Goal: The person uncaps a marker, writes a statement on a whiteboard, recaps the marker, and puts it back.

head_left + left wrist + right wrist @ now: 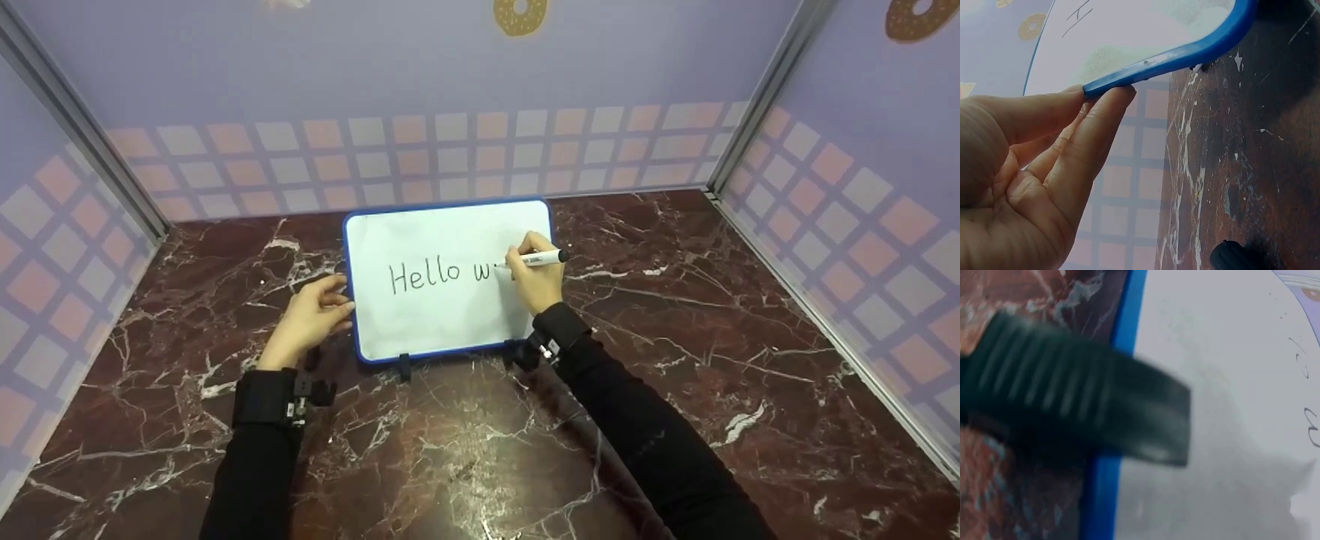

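A whiteboard (435, 322) with a blue frame stands propped up in the head view, bearing the black handwriting "Hello w" (439, 275). At its left edge my left hand (309, 315) pinches the blue frame (1168, 63), thumb on the near side and fingers behind it. My right hand (536, 277) grips a white marker (544, 258) with a black end, in front of the board's right half. The marker's tip points left, right at the writing, just past the "w". In the right wrist view the hand and marker are out of sight.
Two black feet, one a small support (405, 367), show under the board's lower edge. A dark ribbed piece (1078, 391) overlaps that edge in the right wrist view. The dark red marbled table (675, 360) meets lilac checkered walls (450, 82) behind and at both sides.
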A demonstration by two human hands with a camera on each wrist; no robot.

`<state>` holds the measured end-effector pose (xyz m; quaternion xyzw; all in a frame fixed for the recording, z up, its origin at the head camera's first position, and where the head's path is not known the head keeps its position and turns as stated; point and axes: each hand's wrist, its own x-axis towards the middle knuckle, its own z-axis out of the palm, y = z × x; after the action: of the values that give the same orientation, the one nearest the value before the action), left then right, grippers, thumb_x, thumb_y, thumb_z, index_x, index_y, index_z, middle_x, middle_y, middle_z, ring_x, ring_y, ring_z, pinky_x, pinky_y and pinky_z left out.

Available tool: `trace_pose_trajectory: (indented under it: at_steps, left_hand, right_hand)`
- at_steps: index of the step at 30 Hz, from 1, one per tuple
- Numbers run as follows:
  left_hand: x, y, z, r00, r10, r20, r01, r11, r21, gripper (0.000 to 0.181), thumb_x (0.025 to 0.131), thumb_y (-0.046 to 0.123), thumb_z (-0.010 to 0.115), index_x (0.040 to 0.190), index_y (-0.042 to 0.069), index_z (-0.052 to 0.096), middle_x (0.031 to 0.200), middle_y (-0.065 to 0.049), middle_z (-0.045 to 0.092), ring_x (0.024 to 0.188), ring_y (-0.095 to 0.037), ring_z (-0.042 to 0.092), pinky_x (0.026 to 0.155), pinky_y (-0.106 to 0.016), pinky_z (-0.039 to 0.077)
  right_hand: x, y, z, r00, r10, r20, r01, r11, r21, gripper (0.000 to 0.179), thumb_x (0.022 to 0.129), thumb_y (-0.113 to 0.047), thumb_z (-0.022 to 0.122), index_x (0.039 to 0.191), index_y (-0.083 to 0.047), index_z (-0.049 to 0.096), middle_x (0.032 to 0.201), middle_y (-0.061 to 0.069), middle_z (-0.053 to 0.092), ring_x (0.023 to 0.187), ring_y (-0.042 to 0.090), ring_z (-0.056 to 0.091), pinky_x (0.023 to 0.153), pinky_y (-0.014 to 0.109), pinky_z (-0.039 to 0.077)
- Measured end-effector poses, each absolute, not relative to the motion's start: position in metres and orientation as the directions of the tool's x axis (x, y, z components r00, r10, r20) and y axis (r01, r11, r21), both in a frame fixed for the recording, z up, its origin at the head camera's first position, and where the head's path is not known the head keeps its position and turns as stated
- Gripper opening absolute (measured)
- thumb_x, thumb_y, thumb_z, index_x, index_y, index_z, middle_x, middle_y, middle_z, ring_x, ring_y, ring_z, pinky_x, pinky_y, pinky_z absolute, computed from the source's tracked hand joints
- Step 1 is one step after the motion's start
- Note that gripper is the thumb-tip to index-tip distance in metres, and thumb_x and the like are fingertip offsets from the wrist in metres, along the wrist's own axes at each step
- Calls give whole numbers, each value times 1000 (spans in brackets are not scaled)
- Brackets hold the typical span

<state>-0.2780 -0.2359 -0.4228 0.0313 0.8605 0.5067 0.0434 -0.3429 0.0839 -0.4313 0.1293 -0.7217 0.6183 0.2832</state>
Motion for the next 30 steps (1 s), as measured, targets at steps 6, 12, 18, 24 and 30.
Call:
trace_pose_trajectory:
  at_steps: [6, 12, 18, 24, 30]
  left_hand:
    - [-277, -235, -421, -992, 109, -58, 3, 490, 872, 54, 100, 0, 53, 149, -9, 32, 130, -38, 55, 114, -42, 63, 92, -39, 60]
    - [-277, -234, -420, -994, 101, -46, 12, 510, 860, 53, 100, 0, 53, 149, -9, 33, 129, -38, 56, 111, -42, 65, 91, -40, 61]
    - [-277, -233, -420, -994, 100, -54, 4, 507, 862, 54, 100, -1, 53, 149, -9, 33, 129, -38, 56, 111, -42, 64, 90, -37, 61]
    - [-277, -234, -421, -994, 98, -56, 1, 503, 864, 53, 100, 0, 53, 148, -9, 33, 128, -37, 56, 110, -41, 65, 87, -32, 62]
    - [-277, -235, -420, -994, 103, -48, 10, 502, 865, 54, 100, -1, 53, 148, -10, 33, 127, -37, 56, 110, -39, 65, 86, -31, 62]
  right_hand:
    - [-345, 86, -434, -803, 144, 579, -546, 214, -810, 31, 85, 9, 60, 61, 0, 43, 60, -2, 52, 47, 8, 50, 45, 16, 36]
    - [-346, 87, -433, -784, 163, 599, -525, 342, -780, 39, 79, 7, 58, 57, -15, 34, 57, -8, 42, 51, 6, 40, 48, 16, 27]
    - [-346, 87, -433, -809, 154, 567, -498, 331, -802, 41, 78, 6, 58, 54, -19, 35, 51, -10, 44, 45, 5, 42, 43, 15, 26]
    - [-347, 87, -429, -822, 200, 533, -495, 212, -843, 38, 83, 8, 60, 56, -11, 42, 50, -9, 51, 42, 5, 50, 40, 15, 33]
    - [-348, 92, -428, -817, 245, 522, -495, 167, -853, 41, 82, 14, 55, 55, -12, 37, 47, -8, 46, 39, 1, 43, 39, 13, 29]
